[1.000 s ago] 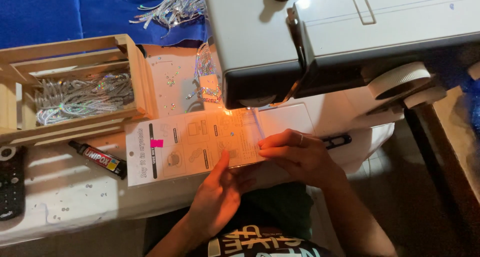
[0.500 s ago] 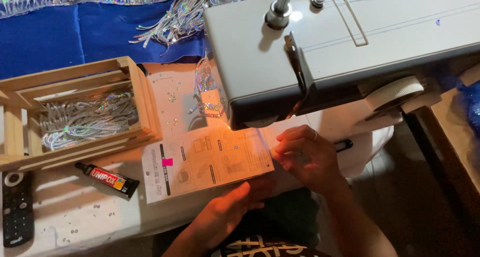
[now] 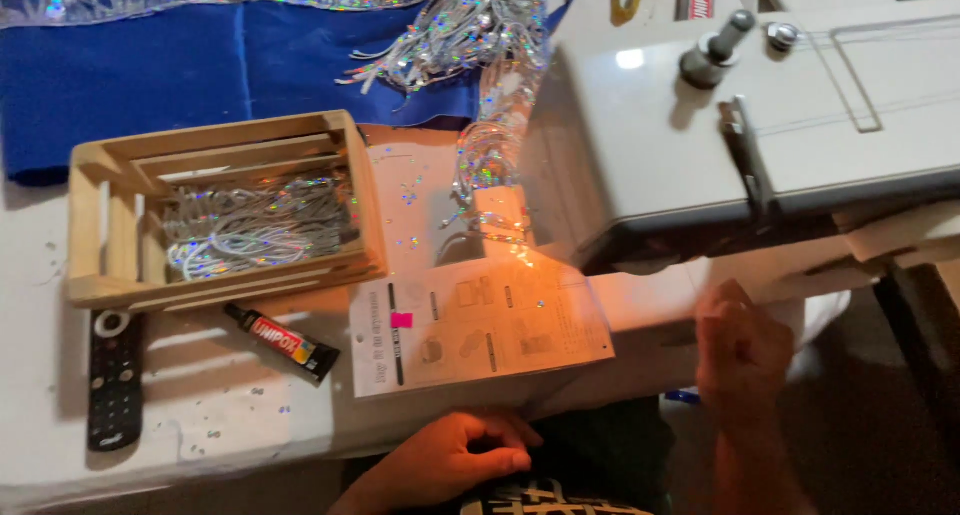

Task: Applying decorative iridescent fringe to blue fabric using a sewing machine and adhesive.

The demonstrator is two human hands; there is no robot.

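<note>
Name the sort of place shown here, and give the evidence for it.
Probably a home sewing or craft table: a white sewing machine, shiny sequin trim on blue fabric, and a wooden crate of trimmings.

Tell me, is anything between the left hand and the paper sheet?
Nothing visible lies between them. The left hand rests at the table's near edge, just below the paper sheet. The glue tube lies off to the sheet's left side.
</note>
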